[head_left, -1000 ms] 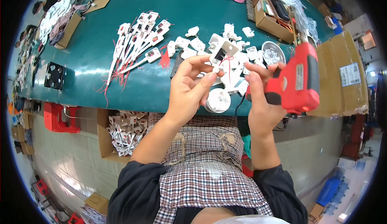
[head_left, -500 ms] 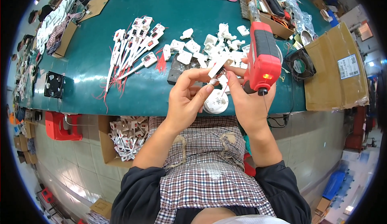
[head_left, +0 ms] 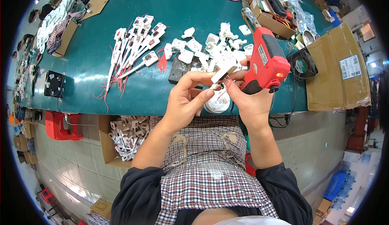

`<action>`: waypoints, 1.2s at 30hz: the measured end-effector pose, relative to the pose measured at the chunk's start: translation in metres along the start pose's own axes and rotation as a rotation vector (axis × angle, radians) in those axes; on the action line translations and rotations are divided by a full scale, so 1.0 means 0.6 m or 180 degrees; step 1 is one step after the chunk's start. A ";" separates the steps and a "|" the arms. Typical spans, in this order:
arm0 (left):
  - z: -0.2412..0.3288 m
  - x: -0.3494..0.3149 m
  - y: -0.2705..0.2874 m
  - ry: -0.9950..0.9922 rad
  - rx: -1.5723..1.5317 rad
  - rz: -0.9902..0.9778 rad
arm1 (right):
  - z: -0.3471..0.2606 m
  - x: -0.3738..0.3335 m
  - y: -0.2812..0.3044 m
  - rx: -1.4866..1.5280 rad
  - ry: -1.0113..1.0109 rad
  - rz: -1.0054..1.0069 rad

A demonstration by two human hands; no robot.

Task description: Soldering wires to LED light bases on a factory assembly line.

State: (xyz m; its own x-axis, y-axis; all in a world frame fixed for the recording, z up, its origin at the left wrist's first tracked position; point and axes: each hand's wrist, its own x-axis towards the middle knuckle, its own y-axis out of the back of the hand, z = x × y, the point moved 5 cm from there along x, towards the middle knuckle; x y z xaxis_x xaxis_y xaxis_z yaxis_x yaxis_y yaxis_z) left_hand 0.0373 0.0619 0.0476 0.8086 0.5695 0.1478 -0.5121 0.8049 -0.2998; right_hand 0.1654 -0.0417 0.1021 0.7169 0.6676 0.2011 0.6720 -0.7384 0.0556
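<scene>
My left hand (head_left: 184,101) pinches a white plastic switch housing (head_left: 221,75) between thumb and fingers, above the near table edge. Thin red wires (head_left: 224,90) trail under it. My right hand (head_left: 255,105) is closed round a red and black soldering gun (head_left: 269,59) with a glowing orange light at its rear. Its thumb reaches in beside the wires. The gun's tip is hidden behind my hands. Below the fingers sits a round white piece (head_left: 218,104). A dark block (head_left: 176,73) lies just beyond my left hand.
Loose white plastic parts (head_left: 212,46) lie beyond my hands. White sticks with switches and red wires (head_left: 133,49) are fanned out at left. Small black fans (head_left: 54,85) and a cardboard box (head_left: 338,69) flank the work area. Another box (head_left: 106,140) of parts stands below the table edge.
The soldering gun has tilted, its rear end swinging to the right. The white switch housing has turned slightly, and more red wire shows below it.
</scene>
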 end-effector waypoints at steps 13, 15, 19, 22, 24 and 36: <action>-0.015 -0.015 -0.010 0.1162 -0.0808 -0.0495 | 0.022 -0.021 0.019 0.0293 -0.0025 0.0213; -0.016 -0.015 -0.013 0.1373 -0.0599 -0.0588 | 0.028 -0.030 0.016 0.0245 -0.0044 0.0121; -0.031 -0.004 -0.011 0.0484 0.0209 -0.0066 | 0.038 -0.040 0.015 0.0142 -0.0170 -0.0075; -0.019 -0.008 -0.008 0.0495 0.0426 0.0260 | 0.034 -0.046 0.016 -0.0071 -0.0107 -0.0215; -0.013 -0.008 0.000 0.0721 0.0427 0.0337 | 0.038 -0.046 0.012 -0.0146 -0.0156 -0.0379; -0.007 -0.021 0.009 0.0445 0.1224 0.0636 | 0.103 -0.076 0.022 -0.0499 -0.0405 -0.0363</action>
State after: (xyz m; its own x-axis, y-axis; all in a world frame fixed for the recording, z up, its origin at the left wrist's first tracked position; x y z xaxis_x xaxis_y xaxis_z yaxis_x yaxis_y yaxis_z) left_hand 0.0256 0.0587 0.0402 0.7008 0.7132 -0.0139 -0.7111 0.7000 0.0663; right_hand 0.1533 -0.0758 0.0333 0.6622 0.7469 0.0603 0.7202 -0.6566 0.2241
